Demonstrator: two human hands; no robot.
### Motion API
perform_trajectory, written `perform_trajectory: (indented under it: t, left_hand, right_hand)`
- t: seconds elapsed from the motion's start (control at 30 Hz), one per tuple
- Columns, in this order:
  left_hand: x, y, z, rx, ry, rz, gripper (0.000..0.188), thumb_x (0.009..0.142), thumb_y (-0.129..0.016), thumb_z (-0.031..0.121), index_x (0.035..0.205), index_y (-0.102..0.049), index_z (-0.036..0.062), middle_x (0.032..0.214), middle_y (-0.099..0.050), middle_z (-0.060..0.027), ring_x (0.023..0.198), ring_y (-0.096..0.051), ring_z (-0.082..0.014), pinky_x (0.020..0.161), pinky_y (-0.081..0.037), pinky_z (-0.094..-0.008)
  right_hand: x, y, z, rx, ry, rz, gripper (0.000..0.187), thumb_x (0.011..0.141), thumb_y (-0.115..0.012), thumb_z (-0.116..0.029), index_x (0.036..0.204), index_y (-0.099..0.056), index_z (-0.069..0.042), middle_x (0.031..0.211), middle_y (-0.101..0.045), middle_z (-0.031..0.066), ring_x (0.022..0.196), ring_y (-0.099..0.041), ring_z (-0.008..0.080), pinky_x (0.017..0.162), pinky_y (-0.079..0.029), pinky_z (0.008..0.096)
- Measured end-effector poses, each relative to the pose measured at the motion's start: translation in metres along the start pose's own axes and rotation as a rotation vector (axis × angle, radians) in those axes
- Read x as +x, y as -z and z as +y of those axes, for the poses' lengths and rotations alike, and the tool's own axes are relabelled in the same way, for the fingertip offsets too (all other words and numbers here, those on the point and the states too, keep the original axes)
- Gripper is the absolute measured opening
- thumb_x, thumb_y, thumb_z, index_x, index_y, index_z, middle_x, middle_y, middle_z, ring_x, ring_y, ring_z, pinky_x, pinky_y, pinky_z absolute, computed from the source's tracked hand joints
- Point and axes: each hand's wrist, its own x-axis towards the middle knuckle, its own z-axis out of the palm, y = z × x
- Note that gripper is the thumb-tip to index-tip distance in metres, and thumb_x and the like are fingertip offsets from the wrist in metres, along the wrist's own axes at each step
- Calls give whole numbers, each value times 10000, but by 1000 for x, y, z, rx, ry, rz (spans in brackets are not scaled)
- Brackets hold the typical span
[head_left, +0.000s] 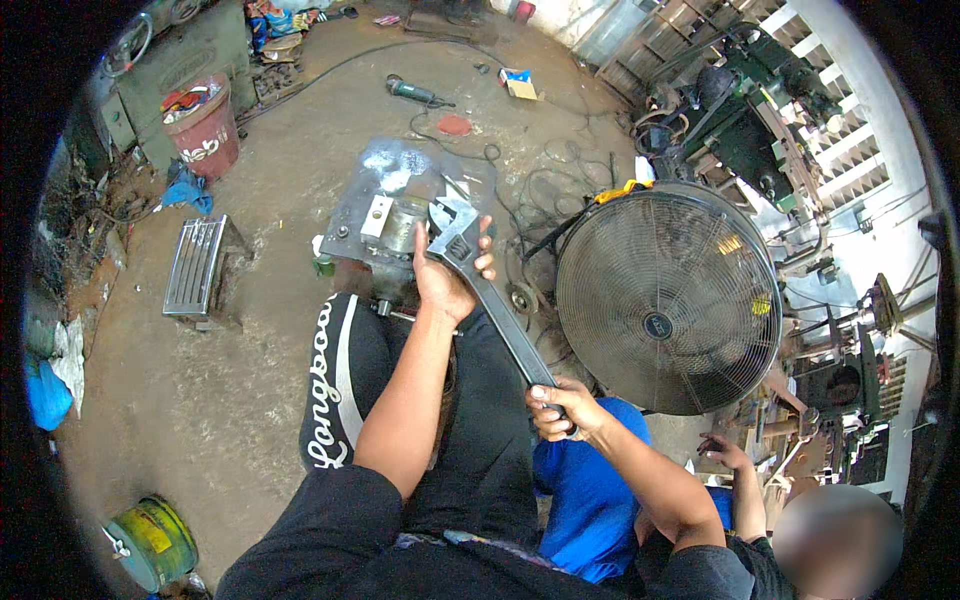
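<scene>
A large adjustable wrench [507,333] lies diagonally across my lap, its jaw end up and to the left. My left hand [446,284] is wrapped round the wrench just below its head, palm up. Round the lower end of the handle, my right hand [566,408] is closed. Just beyond the wrench head stands a metal-topped work stand [352,225]. On it rest a shiny cylindrical metal part [400,232] and a pale block [377,214] with a hole. The wrench jaw overlaps the cylinder in view; whether they touch I cannot tell.
A big round floor fan [668,300] stands close on the right. Beyond the stand, an angle grinder [415,92] and cables lie on the floor. At left are a low slatted stool [196,268] and a red bucket [205,140]. Another person's hand [724,452] is at lower right.
</scene>
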Motion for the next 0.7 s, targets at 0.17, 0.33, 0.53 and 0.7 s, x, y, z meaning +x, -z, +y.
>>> perform_trajectory:
  t: [0.17,0.33,0.53,0.7]
  left_hand:
    - [17,7,11,31,2,64,907,949,-379,767,1298,-548,-52,957,-595,-115,725,-538,-208,631,-460,-317]
    - [22,13,14,8,101,-122,938,883,-406,850,1178,-551,-28,800,-482,-63,623,-451,-145,565,-395,-290]
    - [27,13,18,12,166,-191,908,875,-407,854,1119,-535,-11,753,-448,-38,595,-444,-138,559,-395,-288]
    - [27,13,20,28,192,-210,916,866,-410,858,1119,-529,-13,750,-448,-27,594,-444,-130,556,-389,-285]
  right_hand:
    - [-1,-1,-2,16,7,-51,284,996,-655,-343,873,-516,-129,636,-391,-55,462,-342,54,421,-254,245]
    - [-1,-1,0,3,12,-15,301,1008,-634,-361,879,-514,-118,635,-392,-53,463,-341,56,420,-252,245]
    - [-2,-8,2,42,-10,9,357,1024,-590,-431,896,-522,-105,630,-400,-42,460,-342,63,420,-262,255]
    - [-3,-25,7,59,-3,71,383,1027,-573,-458,903,-529,-98,627,-408,-37,456,-343,71,418,-269,263]
